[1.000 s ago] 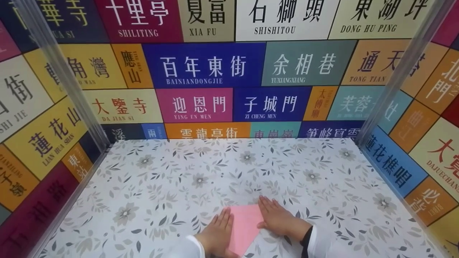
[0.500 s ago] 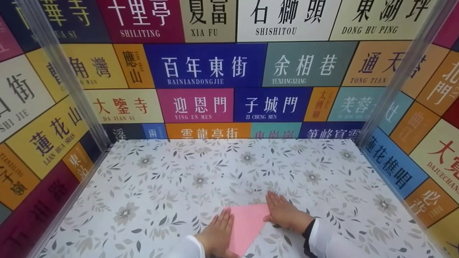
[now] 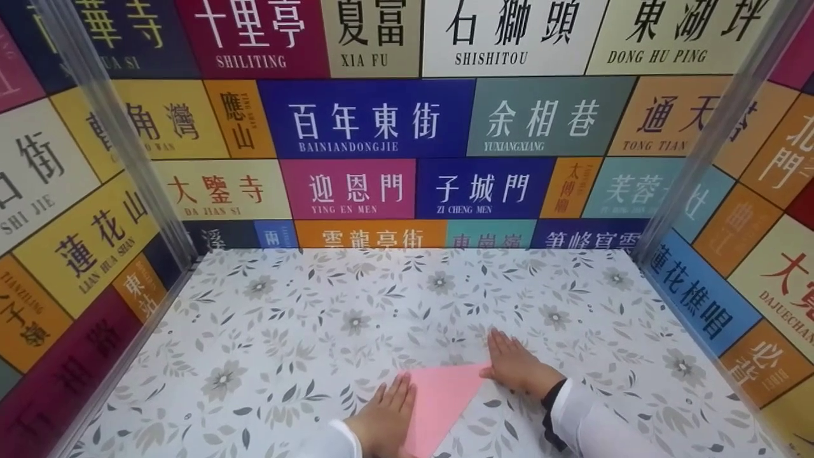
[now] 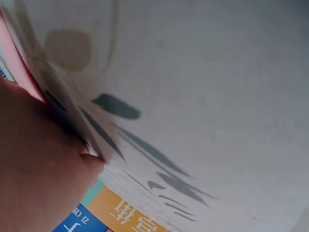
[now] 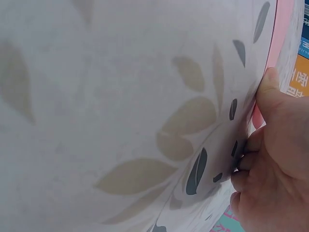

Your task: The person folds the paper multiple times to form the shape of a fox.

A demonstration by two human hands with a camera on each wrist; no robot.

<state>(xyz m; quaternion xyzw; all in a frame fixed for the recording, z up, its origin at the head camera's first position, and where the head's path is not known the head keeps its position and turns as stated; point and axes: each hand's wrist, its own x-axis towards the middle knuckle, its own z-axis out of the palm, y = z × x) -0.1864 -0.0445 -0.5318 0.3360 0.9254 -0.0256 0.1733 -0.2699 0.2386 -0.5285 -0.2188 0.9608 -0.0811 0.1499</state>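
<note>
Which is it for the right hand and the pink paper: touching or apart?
Touching. The right wrist view shows it: the right hand has its thumb tip lying against the edge of the pink paper, no gap between.

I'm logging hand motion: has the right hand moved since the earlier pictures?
Yes: the right hand has moved rightward and forward, nearer the printed flower ahead and to its right.

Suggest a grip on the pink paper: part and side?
I'd pinch the pink paper midway along its slanted edge, from the person's right. It looks flat, so an edge should grip best; this one's middle is uncovered. The left hand lies along the left edge, the right hand touches the far-right corner.
</note>
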